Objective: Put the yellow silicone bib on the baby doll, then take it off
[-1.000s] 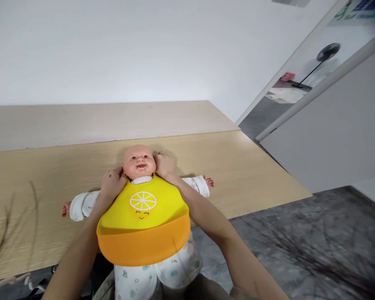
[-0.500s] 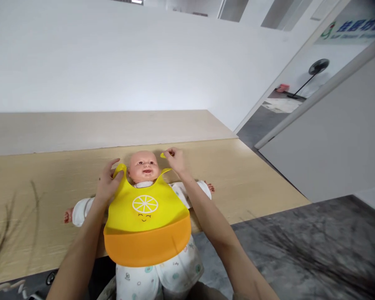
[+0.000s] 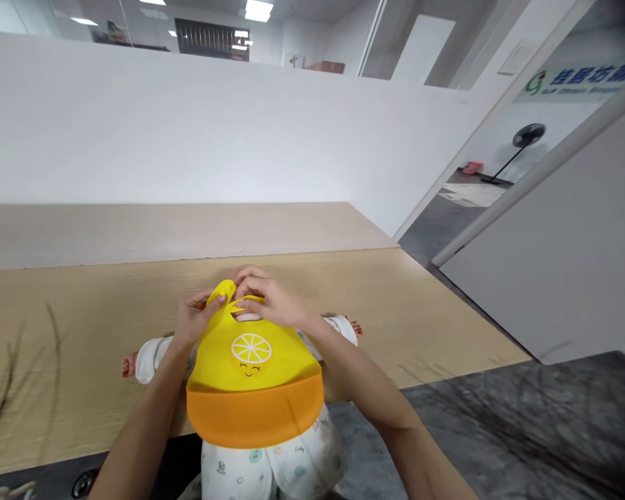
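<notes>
A yellow bib (image 3: 255,354) with a lemon slice print and an orange pocket lies over the chest of a baby doll (image 3: 239,472). The doll is on its back in white printed clothes, arms spread. My left hand (image 3: 194,316) pinches the bib's left neck strap beside the doll's head. My right hand (image 3: 265,298) holds the other strap across the neck, close to the left one. The two straps nearly meet or overlap; whether they are joined cannot be told. My hands and the straps hide most of the doll's head.
The doll lies on a light wooden table (image 3: 396,305), with a raised pale strip (image 3: 187,229) and a white wall (image 3: 187,132) behind. A doorway at the right shows a black fan (image 3: 528,135). Grey floor (image 3: 500,417) lies beyond the table's right edge.
My right hand has moved left with its strap, over the doll's head towards my left hand. The doll's face is now covered. The view has tilted up slightly.
</notes>
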A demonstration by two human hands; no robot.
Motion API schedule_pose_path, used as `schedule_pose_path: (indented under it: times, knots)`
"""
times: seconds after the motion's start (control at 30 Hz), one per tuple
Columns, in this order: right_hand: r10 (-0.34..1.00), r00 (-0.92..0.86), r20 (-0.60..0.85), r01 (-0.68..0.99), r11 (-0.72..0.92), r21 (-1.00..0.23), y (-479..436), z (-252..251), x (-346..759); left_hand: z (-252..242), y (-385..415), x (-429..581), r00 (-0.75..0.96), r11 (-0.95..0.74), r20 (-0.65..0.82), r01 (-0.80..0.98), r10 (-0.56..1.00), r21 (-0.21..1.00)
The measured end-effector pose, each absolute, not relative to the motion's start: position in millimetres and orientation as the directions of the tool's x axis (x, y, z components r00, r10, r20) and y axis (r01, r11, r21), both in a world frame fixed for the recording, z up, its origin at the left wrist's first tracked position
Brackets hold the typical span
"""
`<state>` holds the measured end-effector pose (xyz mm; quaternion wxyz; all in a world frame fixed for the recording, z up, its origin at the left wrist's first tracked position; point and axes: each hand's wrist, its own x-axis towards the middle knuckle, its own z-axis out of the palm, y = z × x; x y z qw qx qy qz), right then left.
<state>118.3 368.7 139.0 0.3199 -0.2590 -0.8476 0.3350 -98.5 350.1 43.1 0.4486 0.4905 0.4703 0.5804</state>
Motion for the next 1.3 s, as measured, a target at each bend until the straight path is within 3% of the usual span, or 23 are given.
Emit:
schedule_pose_path:
  times: [0.17,0.4,0.63,0.8,0.97,1.13,1.3]
  knots:
    - [0.649,-0.692,0.317,0.406,0.712,-0.573,376,141,104,51,350,-100,-0.070,-0.225,0.234,0.124,0.970,0.967]
    - [0.648,-0.708,0.282,0.354,0.670,-0.652,377,142,111,58,346,-96,0.020,-0.254,0.254,0.150,0.967,0.956]
    - [0.723,-0.651,0.232,0.409,0.591,-0.696,375,144,109,57,344,-93,-0.074,-0.140,0.130,-0.159,0.989,0.977]
    - [0.763,-0.589,0.266,0.353,0.539,-0.765,375,151,125,56,350,-96,-0.266,-0.144,0.067,-0.280,0.962,0.949]
    - [0.794,-0.515,0.322,0.293,0.516,-0.805,362,172,159,47,361,-104,-0.470,-0.157,0.096,-0.093,0.877,0.983]
    - [0.845,-0.421,0.330,0.307,0.475,-0.825,347,212,206,38,365,-106,-0.433,-0.136,0.140,0.041,0.891,0.990]
    - [0.920,-0.145,0.364,0.486,0.387,-0.784,327,252,264,21,372,-106,-0.403,-0.101,0.154,0.150,0.902,0.983]
